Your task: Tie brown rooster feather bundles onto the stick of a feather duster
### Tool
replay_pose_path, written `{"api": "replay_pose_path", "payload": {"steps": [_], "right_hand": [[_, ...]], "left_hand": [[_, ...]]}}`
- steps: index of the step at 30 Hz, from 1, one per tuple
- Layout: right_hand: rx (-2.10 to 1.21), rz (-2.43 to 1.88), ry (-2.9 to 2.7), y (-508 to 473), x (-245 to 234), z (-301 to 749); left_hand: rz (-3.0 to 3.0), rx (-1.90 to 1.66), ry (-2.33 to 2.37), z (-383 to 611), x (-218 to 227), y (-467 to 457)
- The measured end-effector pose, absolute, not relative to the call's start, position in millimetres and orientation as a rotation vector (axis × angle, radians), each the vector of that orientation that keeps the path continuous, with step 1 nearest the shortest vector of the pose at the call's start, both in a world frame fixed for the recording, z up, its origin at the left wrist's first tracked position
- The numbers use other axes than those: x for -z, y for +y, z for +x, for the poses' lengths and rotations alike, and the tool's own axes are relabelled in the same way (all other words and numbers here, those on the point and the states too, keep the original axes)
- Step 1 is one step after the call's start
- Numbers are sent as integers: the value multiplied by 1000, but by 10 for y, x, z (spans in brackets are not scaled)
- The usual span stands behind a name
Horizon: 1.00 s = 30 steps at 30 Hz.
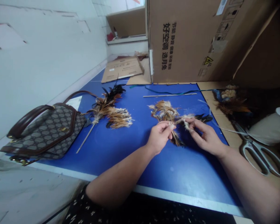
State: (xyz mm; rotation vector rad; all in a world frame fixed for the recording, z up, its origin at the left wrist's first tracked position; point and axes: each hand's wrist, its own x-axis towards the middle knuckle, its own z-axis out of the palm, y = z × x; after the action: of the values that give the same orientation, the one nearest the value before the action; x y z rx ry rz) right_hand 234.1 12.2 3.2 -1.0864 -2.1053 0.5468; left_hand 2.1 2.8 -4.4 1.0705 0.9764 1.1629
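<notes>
Over the blue tabletop, my left hand (pixel 160 136) pinches the pale base of a small brown feather tuft (pixel 176 139) between thumb and fingertips. Close beside it, the fingers of my right hand (pixel 207 137) are closed on whitish fluffy feathers (pixel 185 122). Dark feathers (pixel 204 118) show just behind that hand; whether they join the held ones I cannot tell. Beyond my left hand lies a loose pile of tan feathers (pixel 164 110). Further left rest a bundle of brown feathers (pixel 120 117) and black feathers (pixel 115 91), next to a thin pale stick (pixel 86 138).
A patterned handbag (pixel 52 130) with brown trim stands at the left. Large scissors (pixel 259 152) lie at the right beside a white roll-like object (pixel 268 127). A big cardboard box (pixel 186 40) rises at the back. A teal ribbon (pixel 168 92) and another feather bunch (pixel 228 99) lie nearby.
</notes>
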Motion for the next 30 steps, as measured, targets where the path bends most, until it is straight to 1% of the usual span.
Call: {"api": "replay_pose_path", "payload": {"steps": [4, 12, 17, 21, 24, 27, 30], "right_hand": [[-566, -1021, -2150, 104, -85, 2297], [-592, -947, -2177, 80, -85, 2247], [-567, -1053, -2025, 72, -88, 2221], [-541, -1146, -1890, 117, 10, 2211], [-544, -1128, -2116, 179, 106, 2222], [-440, -1132, -2366, 219, 157, 2235], [-387, -1159, -2421, 220, 158, 2236]], "left_hand": [[1118, -1183, 1026, 47, 77, 53], [1058, -961, 990, 142, 114, 67], [1021, -947, 951, 97, 76, 57], [1005, -966, 910, 51, 86, 80], [1017, -968, 894, 31, 84, 81], [1029, -996, 869, 11, 46, 65], [1024, -1070, 816, -18, -16, 47]]}}
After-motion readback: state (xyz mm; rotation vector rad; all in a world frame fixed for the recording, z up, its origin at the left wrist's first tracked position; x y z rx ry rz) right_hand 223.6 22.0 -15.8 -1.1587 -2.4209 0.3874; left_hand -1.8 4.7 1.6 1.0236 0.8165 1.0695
